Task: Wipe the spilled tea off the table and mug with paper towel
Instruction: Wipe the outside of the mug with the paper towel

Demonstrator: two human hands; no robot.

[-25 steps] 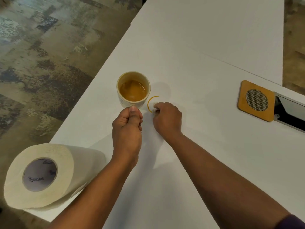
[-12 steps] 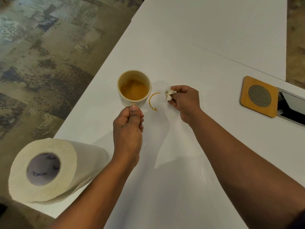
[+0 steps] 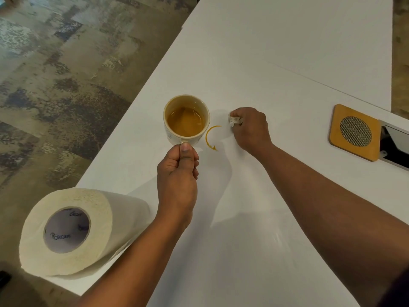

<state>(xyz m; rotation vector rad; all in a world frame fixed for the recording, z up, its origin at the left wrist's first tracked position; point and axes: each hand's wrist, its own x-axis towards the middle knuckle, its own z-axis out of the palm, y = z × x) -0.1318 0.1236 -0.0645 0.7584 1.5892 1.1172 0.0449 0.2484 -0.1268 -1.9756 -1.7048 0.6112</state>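
Note:
A cream mug [image 3: 186, 119] holding amber tea stands on the white table [image 3: 254, 69]. My left hand [image 3: 177, 173] grips the mug's handle from the near side, thumb on top. Just right of the mug a curved brown tea ring [image 3: 209, 137] marks the table. My right hand [image 3: 250, 128] rests on the table right of that ring and pinches a small crumpled wad of paper towel [image 3: 234, 121] in its fingertips. The wad sits a little beyond the ring's far end.
A paper towel roll [image 3: 70, 231] lies on its side at the table's near left corner. A square wooden coaster [image 3: 354, 132] with a mesh disc sits at the right, beside a recessed metal cable box [image 3: 396, 147]. The table's left edge drops to patterned floor.
My right hand lifted off the tea ring with the paper wad, swung right and away from the mug, then settled on the table. The left hand kept its hold on the handle.

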